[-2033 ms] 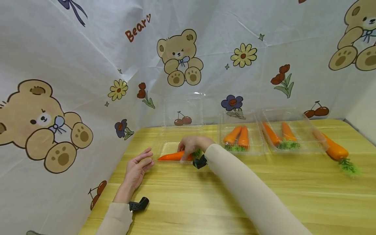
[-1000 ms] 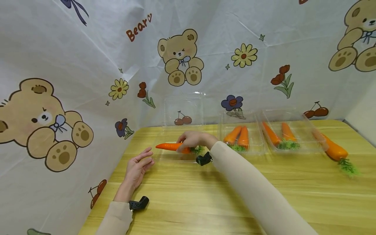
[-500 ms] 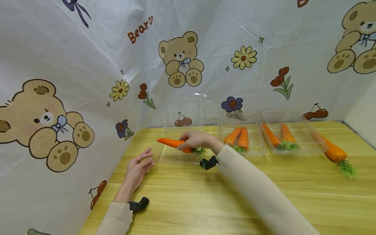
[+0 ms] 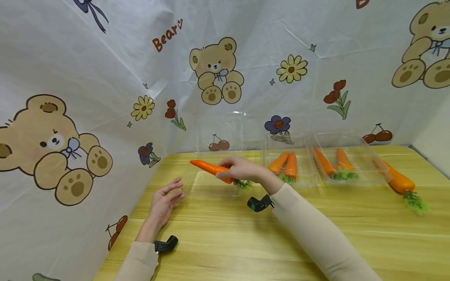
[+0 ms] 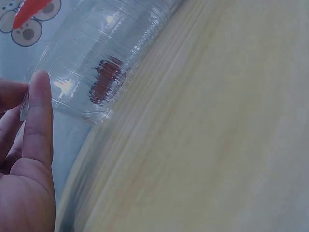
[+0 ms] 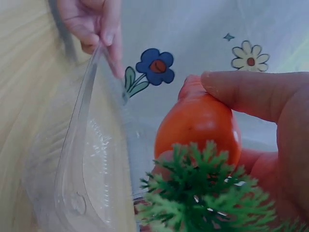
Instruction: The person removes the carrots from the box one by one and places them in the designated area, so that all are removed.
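My right hand (image 4: 242, 169) grips an orange carrot (image 4: 211, 168) near its thick end, with the tip pointing left. Green leaves (image 6: 207, 193) hang from that end in the right wrist view. The carrot is raised over a clear plastic clamshell box (image 4: 200, 190), whose hinged lid (image 4: 219, 132) stands up against the backdrop. At the box's left side, my left hand (image 4: 166, 201) pinches its rim between thumb and fingers, as both wrist views show. No carrot shows inside this box (image 6: 104, 179).
To the right, a second clear box (image 4: 306, 180) holds two carrots (image 4: 291, 166). Beyond it, two more carrots (image 4: 323, 160) lie in a third box (image 4: 372, 177). A loose carrot (image 4: 402, 179) rests at its right side. A bear-print sheet (image 4: 260, 97) stands behind and left of the wooden table (image 4: 225, 238).
My right hand has lifted the carrot out of the left box and moved slightly right, the tip now tilted up. My left hand has stayed at the box's rim.
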Motion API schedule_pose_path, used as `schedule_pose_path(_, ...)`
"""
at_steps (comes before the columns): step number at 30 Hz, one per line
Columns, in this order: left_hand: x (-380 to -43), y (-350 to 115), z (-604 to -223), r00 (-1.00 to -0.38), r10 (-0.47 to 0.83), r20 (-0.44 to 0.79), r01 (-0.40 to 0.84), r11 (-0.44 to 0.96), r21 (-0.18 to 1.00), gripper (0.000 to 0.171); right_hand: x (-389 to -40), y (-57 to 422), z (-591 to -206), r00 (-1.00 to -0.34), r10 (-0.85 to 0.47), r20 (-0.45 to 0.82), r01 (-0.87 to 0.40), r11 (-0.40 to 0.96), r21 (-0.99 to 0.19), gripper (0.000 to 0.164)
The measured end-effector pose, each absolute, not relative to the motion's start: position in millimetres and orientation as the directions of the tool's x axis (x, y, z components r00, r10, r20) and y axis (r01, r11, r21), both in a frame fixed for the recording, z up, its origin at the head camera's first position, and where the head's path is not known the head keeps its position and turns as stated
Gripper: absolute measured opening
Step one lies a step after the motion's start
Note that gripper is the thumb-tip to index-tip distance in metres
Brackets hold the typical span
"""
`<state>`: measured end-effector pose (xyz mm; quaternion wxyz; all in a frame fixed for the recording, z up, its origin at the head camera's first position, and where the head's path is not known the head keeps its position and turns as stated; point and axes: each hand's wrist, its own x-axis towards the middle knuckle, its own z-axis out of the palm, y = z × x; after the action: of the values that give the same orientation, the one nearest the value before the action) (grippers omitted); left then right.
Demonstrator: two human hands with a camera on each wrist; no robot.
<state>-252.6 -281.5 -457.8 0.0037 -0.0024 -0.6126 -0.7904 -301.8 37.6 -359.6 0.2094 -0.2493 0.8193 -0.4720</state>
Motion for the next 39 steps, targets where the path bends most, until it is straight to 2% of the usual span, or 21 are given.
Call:
schedule_pose_path(12, -252, -281, -460, -1.0, -0.003, 0.0, 0.0, -0.248, 0.969, 0.039, -279, 65, -354, -0.823, -0.566, -0.05, -0.236, 0.421, -0.875, 0.032)
schedule_pose_path(21, -251, -280, -458, -1.0, 0.012, 0.01, 0.006, -0.255, 0.967, 0.041, -263, 97, -347, -0.845, -0.531, -0.066, -0.231, 0.474, -0.85, 0.036)
schedule_pose_path(26, -251, -282, -456, -1.0, 0.008, 0.014, 0.011, -0.269, 0.963, 0.037, -259, 111, -346, -0.853, -0.52, -0.043, -0.257, 0.49, -0.833, 0.034)
schedule_pose_path(32, -251, -281, -456, -1.0, 0.021, 0.012, 0.006, -0.264, 0.965, 0.042, -255, 127, -349, -0.868, -0.496, -0.015, -0.268, 0.495, -0.827, 0.031)
schedule_pose_path(39, -253, -282, -457, -1.0, 0.019, 0.009, 0.003, -0.276, 0.961, 0.038, -251, 149, -356, -0.885, -0.465, -0.005, -0.278, 0.536, -0.797, 0.035)
